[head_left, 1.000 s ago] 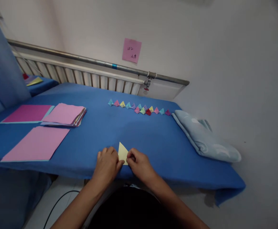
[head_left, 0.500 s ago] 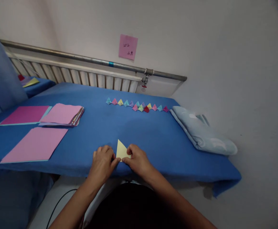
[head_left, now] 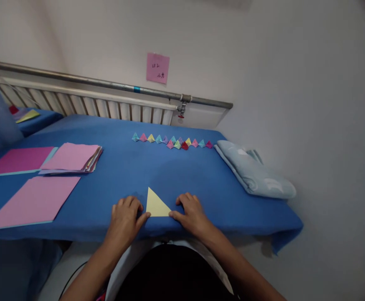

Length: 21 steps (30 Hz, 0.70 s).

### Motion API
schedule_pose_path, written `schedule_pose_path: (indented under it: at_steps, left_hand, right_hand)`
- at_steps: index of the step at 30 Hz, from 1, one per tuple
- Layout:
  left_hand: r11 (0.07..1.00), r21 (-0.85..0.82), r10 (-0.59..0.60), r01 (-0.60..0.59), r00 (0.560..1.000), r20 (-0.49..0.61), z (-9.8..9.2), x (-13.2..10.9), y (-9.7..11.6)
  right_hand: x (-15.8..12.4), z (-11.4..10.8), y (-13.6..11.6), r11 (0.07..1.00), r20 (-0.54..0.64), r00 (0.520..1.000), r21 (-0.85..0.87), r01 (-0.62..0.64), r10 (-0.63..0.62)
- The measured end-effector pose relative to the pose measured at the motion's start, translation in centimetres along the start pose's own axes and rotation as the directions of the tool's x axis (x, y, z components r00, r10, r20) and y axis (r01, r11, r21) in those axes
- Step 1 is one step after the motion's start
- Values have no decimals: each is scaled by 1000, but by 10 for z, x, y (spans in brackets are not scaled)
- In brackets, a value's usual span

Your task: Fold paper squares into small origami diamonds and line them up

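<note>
A pale yellow paper triangle [head_left: 156,205] lies flat on the blue cloth near the front edge, its long slanting side facing right. At its lower left corner rests the thumb of my left hand [head_left: 126,217]; the other fingers are bent on the cloth, apart from the thumb. My right hand [head_left: 191,214] has its thumb tip at the triangle's lower right corner, with the fingers spread away from it. Neither hand grips the paper. Farther back stands a row of small folded paper pieces [head_left: 185,145] in several colours.
On the left lie a stack of coloured paper [head_left: 71,156], a magenta sheet [head_left: 21,160] and a large pink sheet [head_left: 34,200]. A folded light blue blanket [head_left: 254,171] lies at the right end. A radiator [head_left: 104,108] and pipe [head_left: 91,82] run along the wall.
My hands have moved apart, the right thumb sliding out to the right corner. More of the yellow triangle shows now. The whole view has shifted slightly.
</note>
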<state>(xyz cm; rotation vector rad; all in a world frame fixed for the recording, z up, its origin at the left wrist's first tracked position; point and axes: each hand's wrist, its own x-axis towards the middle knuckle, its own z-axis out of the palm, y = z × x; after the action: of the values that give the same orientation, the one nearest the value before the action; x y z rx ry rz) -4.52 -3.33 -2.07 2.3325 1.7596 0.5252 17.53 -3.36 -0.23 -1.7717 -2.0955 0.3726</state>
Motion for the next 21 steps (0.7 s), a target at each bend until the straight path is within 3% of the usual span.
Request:
schedule_pose_path:
  at_steps: [5, 11, 17, 21]
  left_hand:
    - [993, 21, 121, -119, 977, -174, 15, -2, -3]
    - [905, 43, 420, -423, 874, -245, 29, -6, 1]
    - [903, 76, 424, -423, 847, -320, 32, -23, 18]
    - [889, 90, 446, -448, 807, -388, 36, -33, 16]
  right_hand:
    - [-5, -2, 11, 1000, -16, 999, 6, -28, 29]
    - [-10, -4, 20, 999, -72, 997, 49, -20, 23]
    - [-22, -3, 27, 950, -124, 987, 305, -64, 106]
    - [-31, -3, 21, 880, -119, 984, 470, -63, 134]
